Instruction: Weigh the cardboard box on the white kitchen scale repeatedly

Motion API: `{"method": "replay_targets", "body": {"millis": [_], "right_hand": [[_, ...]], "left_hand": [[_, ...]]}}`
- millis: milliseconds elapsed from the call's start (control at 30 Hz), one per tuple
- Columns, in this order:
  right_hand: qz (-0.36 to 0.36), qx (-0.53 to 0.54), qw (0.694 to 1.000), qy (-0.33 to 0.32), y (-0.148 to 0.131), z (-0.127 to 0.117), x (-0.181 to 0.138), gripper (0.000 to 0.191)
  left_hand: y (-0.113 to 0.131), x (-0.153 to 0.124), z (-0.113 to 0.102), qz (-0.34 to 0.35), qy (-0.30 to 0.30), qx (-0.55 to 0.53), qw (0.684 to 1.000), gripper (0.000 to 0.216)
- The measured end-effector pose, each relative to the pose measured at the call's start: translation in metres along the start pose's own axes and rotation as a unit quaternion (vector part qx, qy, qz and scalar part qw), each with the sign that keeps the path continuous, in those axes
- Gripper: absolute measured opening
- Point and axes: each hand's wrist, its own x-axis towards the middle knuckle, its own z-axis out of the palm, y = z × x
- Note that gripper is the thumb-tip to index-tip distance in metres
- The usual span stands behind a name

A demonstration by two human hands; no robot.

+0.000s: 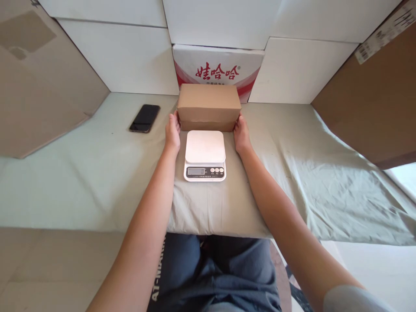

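Note:
A closed brown cardboard box is held between my two hands at the back of the cloth-covered table. My left hand presses against its left end, and my right hand grips the right end; the fingertips of both are partly hidden behind the box. Just in front of the box lies a white digital kitchen scale, its platform bare. The scale's small display is lit, showing what looks like a zero.
A black smartphone lies to the left. Behind stands a white carton with red lettering, among white panels. Large brown cardboard boxes rise at the left and right. The green tablecloth is wrinkled at the right.

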Motion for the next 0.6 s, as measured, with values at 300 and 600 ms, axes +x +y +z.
{"method": "replay_targets", "body": {"millis": [300, 600], "right_hand": [[-0.014, -0.027, 0.999, -0.025, 0.004, -0.002, 0.007, 0.086], [-0.051, -0.064, 0.996, -0.037, -0.017, 0.013, -0.002, 0.079]], "left_hand": [[-0.009, 0.002, 0.001, 0.056, -0.016, 0.011, 0.998, 0.091], [-0.001, -0.004, 0.007, 0.116, -0.015, 0.031, 0.993, 0.090]]}}
